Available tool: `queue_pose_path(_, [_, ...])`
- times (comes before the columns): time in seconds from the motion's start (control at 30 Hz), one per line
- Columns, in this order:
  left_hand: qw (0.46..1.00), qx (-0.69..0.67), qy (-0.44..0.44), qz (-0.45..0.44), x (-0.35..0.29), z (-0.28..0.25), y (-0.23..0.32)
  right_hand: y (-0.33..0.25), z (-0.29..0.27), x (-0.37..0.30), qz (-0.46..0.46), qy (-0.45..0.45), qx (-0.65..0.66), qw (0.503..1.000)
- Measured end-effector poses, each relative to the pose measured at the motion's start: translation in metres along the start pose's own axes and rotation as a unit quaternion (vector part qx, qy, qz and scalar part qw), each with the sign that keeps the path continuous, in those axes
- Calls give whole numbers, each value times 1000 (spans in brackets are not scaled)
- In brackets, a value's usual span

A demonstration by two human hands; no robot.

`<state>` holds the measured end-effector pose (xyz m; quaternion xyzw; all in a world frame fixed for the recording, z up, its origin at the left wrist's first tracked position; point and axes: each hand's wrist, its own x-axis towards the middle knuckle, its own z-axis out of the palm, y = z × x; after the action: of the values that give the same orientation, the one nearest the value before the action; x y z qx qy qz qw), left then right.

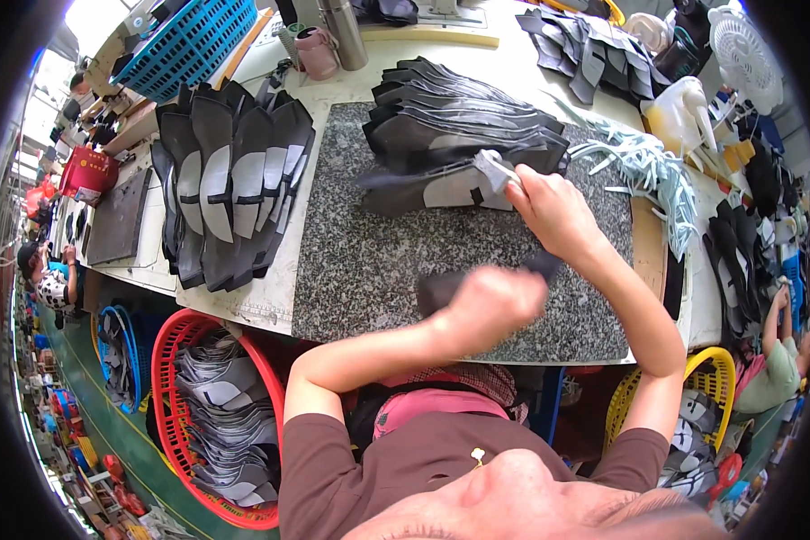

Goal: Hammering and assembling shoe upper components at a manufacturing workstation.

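Observation:
My right hand [558,214] pinches a small light grey piece [492,171] over the front of a fanned stack of dark grey cut pieces [450,117], which look like shoe-upper parts. Under it lies one dark piece with a light grey patch [450,191]. Nearer to me, my left hand [497,310] is closed and blurred by motion. A dark cut piece [436,292] shows on both sides of that fist, and the fingers seem to grip it. Both hands are above the speckled stone slab [360,270].
More dark pieces [229,180] fan out left of the slab; pale strips [648,171] lie right. A red basket [166,414] and a yellow basket [724,369] hold pieces below the table. At the back are a flask [344,36], pink mug [316,54] and blue basket [189,49].

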<state>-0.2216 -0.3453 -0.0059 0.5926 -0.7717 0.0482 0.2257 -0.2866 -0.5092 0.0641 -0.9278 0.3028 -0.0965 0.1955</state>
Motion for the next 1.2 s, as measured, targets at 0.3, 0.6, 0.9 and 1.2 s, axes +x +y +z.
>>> queue_pose_path(0.3, [917, -272, -239, -166, -63, -43, -24, 22, -37, -57, 0, -23, 169, 985])
queue_pose_path(0.6, [929, -298, -150, -162, -44, -35, -41, 42, -8, -191, 145, -126, 273, 942])
queue_pose_path(0.9, [932, -299, -147, -143, 3, 18, -44, 47, 26, -198, 179, -142, 327, 917])
queue_pose_path(1.2, [983, -181, -36, 22, -9, 30, -47, 43, 0, -151, 138, -64, 310, 939])
